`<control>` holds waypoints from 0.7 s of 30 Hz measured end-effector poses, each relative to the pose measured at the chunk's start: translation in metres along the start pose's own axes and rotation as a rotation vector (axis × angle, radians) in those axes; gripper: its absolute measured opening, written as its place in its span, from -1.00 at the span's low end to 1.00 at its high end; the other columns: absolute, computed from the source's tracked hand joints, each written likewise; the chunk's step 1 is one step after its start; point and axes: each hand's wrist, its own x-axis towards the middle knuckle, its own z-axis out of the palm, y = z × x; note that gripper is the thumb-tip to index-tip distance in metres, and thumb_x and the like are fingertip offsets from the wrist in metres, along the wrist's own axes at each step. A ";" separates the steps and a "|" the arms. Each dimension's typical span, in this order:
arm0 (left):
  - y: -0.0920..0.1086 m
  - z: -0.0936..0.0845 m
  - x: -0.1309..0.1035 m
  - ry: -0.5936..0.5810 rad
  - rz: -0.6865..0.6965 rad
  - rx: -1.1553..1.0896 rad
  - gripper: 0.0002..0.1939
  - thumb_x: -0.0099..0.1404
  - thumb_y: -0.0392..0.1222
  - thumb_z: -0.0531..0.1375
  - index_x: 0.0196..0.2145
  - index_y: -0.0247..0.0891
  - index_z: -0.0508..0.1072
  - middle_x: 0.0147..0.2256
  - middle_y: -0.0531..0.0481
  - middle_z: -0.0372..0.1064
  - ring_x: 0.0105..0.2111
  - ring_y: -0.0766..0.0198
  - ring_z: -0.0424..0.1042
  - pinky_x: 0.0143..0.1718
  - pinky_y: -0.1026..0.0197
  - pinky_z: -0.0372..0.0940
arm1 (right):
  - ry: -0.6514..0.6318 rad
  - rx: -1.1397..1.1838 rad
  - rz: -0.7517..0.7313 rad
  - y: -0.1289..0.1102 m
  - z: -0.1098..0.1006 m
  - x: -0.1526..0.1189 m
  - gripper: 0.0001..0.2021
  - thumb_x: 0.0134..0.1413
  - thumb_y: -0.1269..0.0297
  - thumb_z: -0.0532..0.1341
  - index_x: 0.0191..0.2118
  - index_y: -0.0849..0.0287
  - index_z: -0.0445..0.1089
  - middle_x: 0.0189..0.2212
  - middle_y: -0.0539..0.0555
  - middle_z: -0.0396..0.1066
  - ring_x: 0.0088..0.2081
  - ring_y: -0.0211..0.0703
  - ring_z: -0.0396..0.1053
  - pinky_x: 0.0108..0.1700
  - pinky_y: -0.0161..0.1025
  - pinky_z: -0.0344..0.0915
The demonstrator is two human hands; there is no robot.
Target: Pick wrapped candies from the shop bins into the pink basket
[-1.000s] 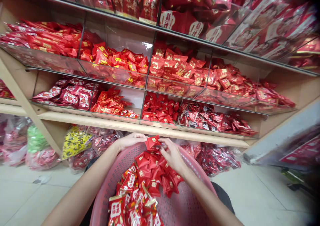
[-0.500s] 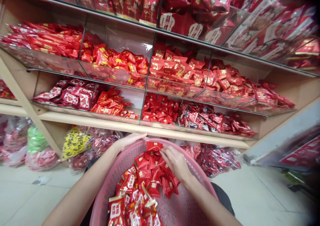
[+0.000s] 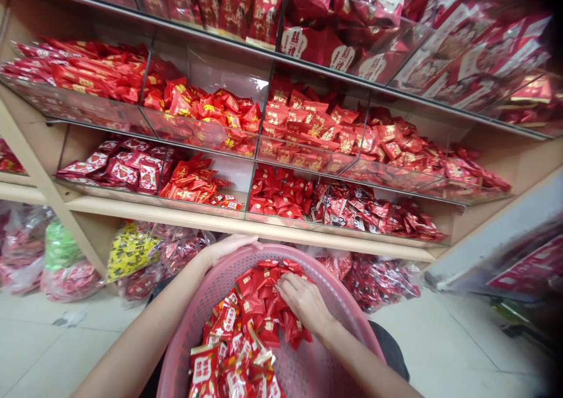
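A pink perforated plastic basket (image 3: 303, 370) stands in front of me, tilted my way. My left hand (image 3: 231, 249) lies along its far left rim, fingers straight and together. Inside, small shiny red candy packets (image 3: 255, 301) with gold print form a heap at the far side. Larger red packets (image 3: 203, 370) with white labels and gold ends are piled nearer, on the left. Over the right part of the far heap, my right hand (image 3: 303, 301) is closed, its bent fingers among the small packets. Its fingertips are partly hidden there.
Just beyond the basket, a wooden shelf edge (image 3: 167, 216) runs across. Clear-fronted bins of red packets (image 3: 303, 122) rise above it. Bagged sweets, including a yellow bag (image 3: 133, 251) and a green one (image 3: 64, 248), sit below on the tiled floor (image 3: 444, 333).
My right hand has moved down and slightly left into the heap. The packet at its fingers near the far rim has gone lower among the others. My left hand stays on the rim.
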 end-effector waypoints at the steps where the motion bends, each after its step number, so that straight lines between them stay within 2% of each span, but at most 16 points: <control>1: 0.000 0.000 0.000 0.004 0.004 0.003 -0.61 0.12 0.06 0.14 -0.28 -0.33 0.49 -0.21 -0.11 0.41 -0.14 0.12 0.33 -0.01 0.14 0.11 | -0.012 -0.010 0.005 0.000 0.000 0.002 -0.82 0.20 0.39 -0.05 -0.26 0.15 0.28 -0.27 0.05 0.35 -0.24 -0.22 0.33 -0.20 -0.30 0.29; 6: 0.001 0.000 0.000 -0.001 0.002 0.003 -0.62 0.12 0.05 0.14 -0.30 -0.32 0.49 -0.21 -0.10 0.41 -0.16 0.14 0.34 -0.01 0.15 0.11 | -0.042 -0.055 0.062 -0.004 -0.001 0.006 -0.85 0.18 0.37 -0.03 -0.31 0.14 0.26 -0.28 0.04 0.33 -0.26 -0.21 0.31 -0.23 -0.28 0.29; 15: 0.003 0.002 -0.001 0.002 0.039 0.059 -0.63 0.13 0.05 0.13 -0.28 -0.29 0.50 -0.19 -0.07 0.41 -0.15 0.15 0.33 -0.01 0.18 0.11 | -0.011 -0.118 0.090 -0.009 0.000 0.008 -0.91 0.10 0.40 0.01 -0.33 0.14 0.23 -0.23 0.10 0.32 -0.19 -0.13 0.30 -0.19 -0.19 0.29; 21: 0.003 0.002 -0.001 0.000 0.046 0.046 -0.64 0.12 0.05 0.14 -0.31 -0.30 0.50 -0.20 -0.08 0.41 -0.13 0.14 0.32 0.00 0.17 0.11 | 0.006 -0.136 0.149 -0.008 0.002 0.010 -0.93 0.05 0.42 0.02 -0.35 0.13 0.20 -0.21 0.12 0.30 -0.23 -0.12 0.30 -0.24 -0.21 0.29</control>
